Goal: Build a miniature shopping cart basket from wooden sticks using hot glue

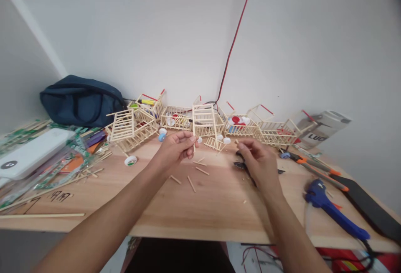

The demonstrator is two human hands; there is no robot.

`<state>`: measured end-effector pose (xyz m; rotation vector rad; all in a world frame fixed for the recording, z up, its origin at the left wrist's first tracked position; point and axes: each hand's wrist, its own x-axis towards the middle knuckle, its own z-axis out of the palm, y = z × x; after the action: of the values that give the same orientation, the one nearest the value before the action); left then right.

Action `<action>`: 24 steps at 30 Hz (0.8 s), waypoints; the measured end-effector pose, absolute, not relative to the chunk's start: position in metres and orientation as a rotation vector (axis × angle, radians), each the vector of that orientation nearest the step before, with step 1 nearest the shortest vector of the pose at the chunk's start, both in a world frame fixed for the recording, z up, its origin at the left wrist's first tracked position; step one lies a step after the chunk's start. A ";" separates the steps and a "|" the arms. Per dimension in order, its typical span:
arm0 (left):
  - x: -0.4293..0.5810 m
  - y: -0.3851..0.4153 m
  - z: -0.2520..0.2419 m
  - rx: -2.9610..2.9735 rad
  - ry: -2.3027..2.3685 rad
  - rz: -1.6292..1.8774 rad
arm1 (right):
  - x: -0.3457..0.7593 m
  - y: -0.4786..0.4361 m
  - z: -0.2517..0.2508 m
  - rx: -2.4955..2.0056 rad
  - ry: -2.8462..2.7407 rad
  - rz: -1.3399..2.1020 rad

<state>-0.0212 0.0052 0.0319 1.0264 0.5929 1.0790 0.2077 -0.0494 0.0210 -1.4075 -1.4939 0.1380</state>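
My left hand (179, 146) is closed, thumb and fingers pinching the lower left rail of a ladder-like frame of thin wooden sticks (204, 118). The frame stands up in front of several stick-built carts. My right hand (258, 160) is closed, and a short piece of wooden stick (237, 141) pokes out at its fingertips. Below that hand lies a black cutting tool (240, 164), partly covered by it. Several short cut sticks (191, 184) are scattered on the wooden table (216, 214) between my hands.
Along the wall stand stick carts (241, 127) with bottle-cap wheels. A blue bag (83, 101), a white power bank (34, 151) and plastic packets are on the left. On the right lie a blue glue gun (336, 210), orange-handled pliers (322, 168) and a carton (322, 128).
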 end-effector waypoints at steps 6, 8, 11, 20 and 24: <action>-0.009 -0.002 0.022 1.063 0.659 0.983 | 0.183 -0.055 0.051 -1.226 -1.873 -0.377; -0.008 -0.004 0.021 1.080 0.664 0.969 | 0.173 -0.049 0.049 -1.238 -1.920 -0.458; -0.007 -0.007 0.021 1.098 0.666 0.957 | 0.164 -0.041 0.042 -1.286 -1.936 -0.547; -0.008 -0.007 0.017 1.094 0.652 0.955 | 0.157 -0.036 0.036 -1.345 -1.902 -0.718; -0.007 -0.007 0.018 1.086 0.653 0.966 | 0.154 -0.036 0.036 -1.344 -1.943 -0.758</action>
<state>-0.0073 -0.0070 0.0179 1.0860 0.6532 0.9657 0.1541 -0.0360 0.0359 -1.3443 -1.9429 -0.7577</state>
